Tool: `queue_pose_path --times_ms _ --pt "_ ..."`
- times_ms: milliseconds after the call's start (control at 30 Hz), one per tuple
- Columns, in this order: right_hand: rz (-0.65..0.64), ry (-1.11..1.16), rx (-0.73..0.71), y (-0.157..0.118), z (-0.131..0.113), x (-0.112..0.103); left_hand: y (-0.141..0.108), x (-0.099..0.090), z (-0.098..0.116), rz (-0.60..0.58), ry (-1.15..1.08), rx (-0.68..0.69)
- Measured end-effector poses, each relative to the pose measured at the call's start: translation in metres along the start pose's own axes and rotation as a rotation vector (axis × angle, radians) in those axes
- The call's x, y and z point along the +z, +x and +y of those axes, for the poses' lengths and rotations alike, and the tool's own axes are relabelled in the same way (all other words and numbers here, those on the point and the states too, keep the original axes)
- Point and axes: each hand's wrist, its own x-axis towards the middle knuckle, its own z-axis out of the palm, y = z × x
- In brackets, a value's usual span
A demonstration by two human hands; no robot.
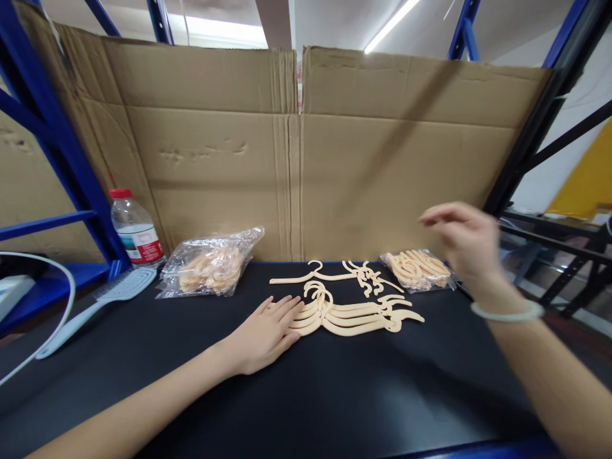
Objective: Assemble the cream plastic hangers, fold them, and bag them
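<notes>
My left hand point(265, 335) lies flat, fingers spread, over the left ends of several overlapping cream hangers point(356, 322) on the black table. My right hand point(466, 242) is raised above the table's right side, blurred, with its fingers bent; whether it holds anything is unclear. Behind the stack lies another cream hanger point(294, 279), with a cluster of small curved cream pieces point(370, 277) at its right end. Below and left of my right hand, a clear bag point(418, 269) holds several cream curved pieces.
Another plastic bag point(213, 264) of cream pieces stands at the back left, near a light blue hairbrush point(129, 285) and a red-capped bottle point(138, 233). A white cable point(71, 293) curves along the left. Cardboard point(215, 153) walls the back.
</notes>
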Motion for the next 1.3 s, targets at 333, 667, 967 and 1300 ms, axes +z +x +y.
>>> queue_pose_path --times_ms 333,667,967,1300 --pt "-0.601 -0.597 -0.072 -0.032 0.072 0.044 0.039 -0.016 -0.038 0.207 0.055 -0.100" --pt "-0.719 -0.831 -0.094 -0.050 0.080 0.039 0.083 -0.005 -0.058 0.178 0.024 -0.182" --pt "-0.573 -0.818 -0.039 -0.049 0.082 0.041 0.096 -0.002 -0.058 0.226 -0.059 -0.222" --pt "-0.521 -0.730 0.021 -0.038 0.083 0.034 0.080 -0.024 -0.051 0.324 -0.134 -0.325"
